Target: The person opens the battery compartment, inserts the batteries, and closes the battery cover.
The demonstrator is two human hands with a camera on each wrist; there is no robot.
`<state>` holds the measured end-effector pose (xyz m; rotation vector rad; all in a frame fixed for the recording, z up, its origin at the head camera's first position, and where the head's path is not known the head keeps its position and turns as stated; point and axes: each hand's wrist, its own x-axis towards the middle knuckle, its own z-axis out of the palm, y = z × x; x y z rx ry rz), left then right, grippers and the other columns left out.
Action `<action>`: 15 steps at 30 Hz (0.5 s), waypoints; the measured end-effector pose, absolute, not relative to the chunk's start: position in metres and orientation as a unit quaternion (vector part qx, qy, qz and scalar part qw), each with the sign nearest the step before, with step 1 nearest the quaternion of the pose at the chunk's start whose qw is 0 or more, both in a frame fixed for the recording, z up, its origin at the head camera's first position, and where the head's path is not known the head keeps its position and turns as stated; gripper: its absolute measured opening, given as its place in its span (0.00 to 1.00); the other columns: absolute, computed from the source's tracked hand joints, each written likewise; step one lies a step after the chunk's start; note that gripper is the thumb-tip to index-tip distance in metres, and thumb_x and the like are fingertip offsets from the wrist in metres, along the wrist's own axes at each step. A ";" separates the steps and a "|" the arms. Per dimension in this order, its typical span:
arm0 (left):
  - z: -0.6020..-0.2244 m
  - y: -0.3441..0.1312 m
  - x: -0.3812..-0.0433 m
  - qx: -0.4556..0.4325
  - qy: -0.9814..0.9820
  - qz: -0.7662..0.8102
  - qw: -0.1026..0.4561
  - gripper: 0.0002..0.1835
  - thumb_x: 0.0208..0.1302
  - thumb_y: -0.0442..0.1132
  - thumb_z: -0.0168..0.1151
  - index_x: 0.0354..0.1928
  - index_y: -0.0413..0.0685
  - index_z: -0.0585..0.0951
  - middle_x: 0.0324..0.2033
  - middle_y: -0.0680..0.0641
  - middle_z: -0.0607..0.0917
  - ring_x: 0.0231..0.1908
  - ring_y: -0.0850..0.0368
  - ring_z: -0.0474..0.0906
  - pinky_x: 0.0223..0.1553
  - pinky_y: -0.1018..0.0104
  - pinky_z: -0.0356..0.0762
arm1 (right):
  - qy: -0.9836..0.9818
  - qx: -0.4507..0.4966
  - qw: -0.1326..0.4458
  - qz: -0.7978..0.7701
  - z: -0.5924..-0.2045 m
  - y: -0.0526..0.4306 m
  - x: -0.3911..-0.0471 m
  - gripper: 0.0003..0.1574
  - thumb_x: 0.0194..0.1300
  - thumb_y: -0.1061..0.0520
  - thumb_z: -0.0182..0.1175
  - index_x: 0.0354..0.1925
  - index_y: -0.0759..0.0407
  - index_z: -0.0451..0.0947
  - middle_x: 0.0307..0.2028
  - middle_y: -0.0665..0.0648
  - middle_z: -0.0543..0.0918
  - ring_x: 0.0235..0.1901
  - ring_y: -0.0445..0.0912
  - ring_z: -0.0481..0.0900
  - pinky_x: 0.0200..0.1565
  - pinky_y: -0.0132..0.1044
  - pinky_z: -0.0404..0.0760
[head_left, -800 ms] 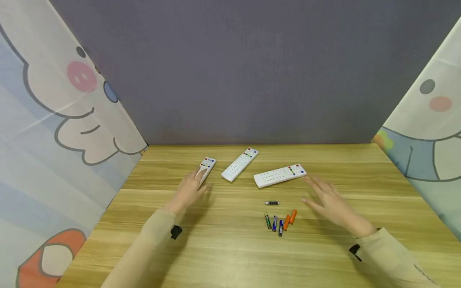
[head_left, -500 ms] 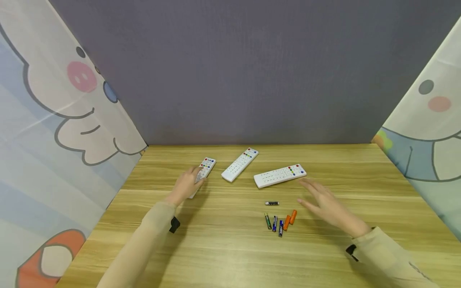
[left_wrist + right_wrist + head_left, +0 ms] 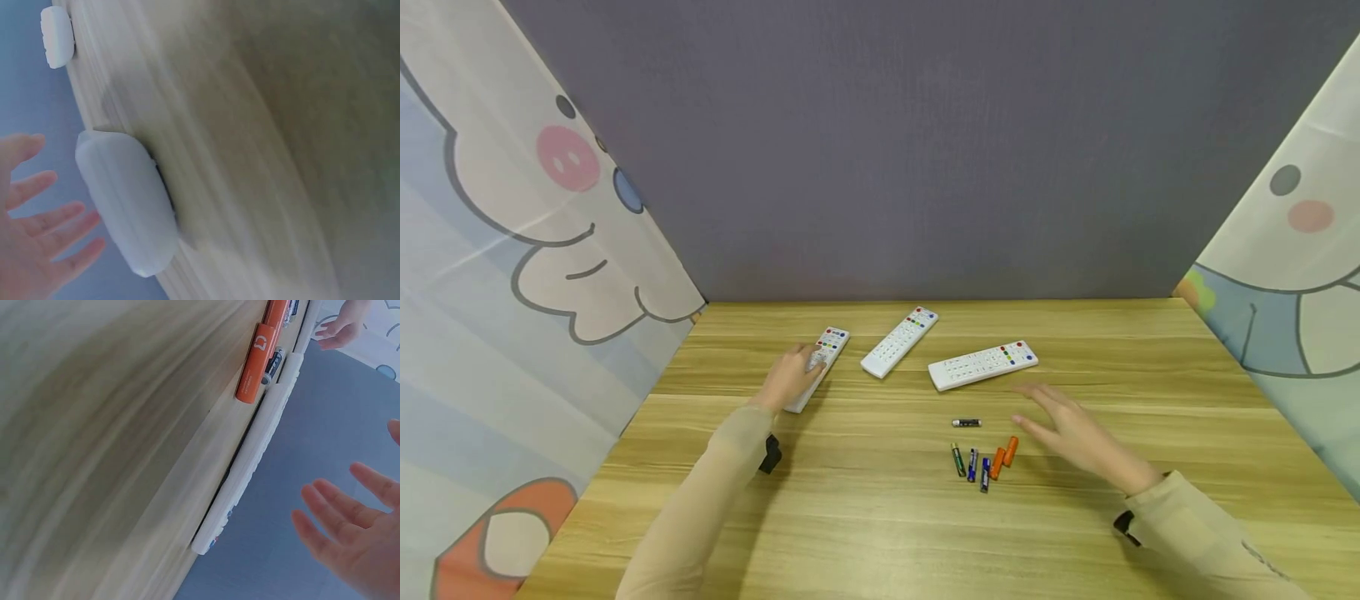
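Note:
A white remote control [image 3: 823, 363] lies at the left of the table, also seen end-on as a white remote [image 3: 128, 203] in the left wrist view. Over its lower half is my left hand [image 3: 790, 375], fingers extended and apart from it in the wrist view. My right hand [image 3: 1078, 429] hovers right of the batteries with spread fingers, holding nothing. Nearest to it are a second white remote [image 3: 983, 365] and two orange batteries [image 3: 1003, 458]. Another remote [image 3: 899, 342] lies between the other two.
Left of the orange batteries lie two blue batteries [image 3: 979, 471] and a green one [image 3: 958, 460]. A black battery [image 3: 966, 423] lies behind them. The wooden table [image 3: 865, 517] ends at a grey panel [image 3: 925, 167], with cartoon-printed cloth on both sides.
My left hand has drawn back slightly to the left, showing more of the left remote. My right hand has shifted left and a little nearer. Remotes and batteries stay put.

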<state>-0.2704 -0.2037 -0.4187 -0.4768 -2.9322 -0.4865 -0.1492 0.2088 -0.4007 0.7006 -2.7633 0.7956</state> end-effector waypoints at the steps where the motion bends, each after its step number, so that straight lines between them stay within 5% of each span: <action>1: -0.419 -0.204 -0.271 -0.157 -0.972 -0.164 0.064 0.23 0.61 0.42 0.55 0.53 0.34 0.70 0.51 0.30 0.71 0.49 0.36 0.70 0.50 0.45 0.70 | -0.928 0.238 0.093 0.271 -0.401 0.209 -0.150 0.29 0.62 0.50 0.53 0.56 0.64 0.65 0.54 0.67 0.69 0.53 0.65 0.66 0.53 0.61 0.64; 15: -0.424 -0.201 -0.278 -0.118 -0.978 -0.169 0.035 0.24 0.58 0.44 0.58 0.52 0.34 0.71 0.51 0.30 0.70 0.48 0.36 0.70 0.48 0.44 0.71 | -0.921 0.236 0.077 0.302 -0.405 0.202 -0.153 0.24 0.61 0.54 0.55 0.52 0.64 0.69 0.50 0.65 0.73 0.49 0.60 0.71 0.50 0.57 0.70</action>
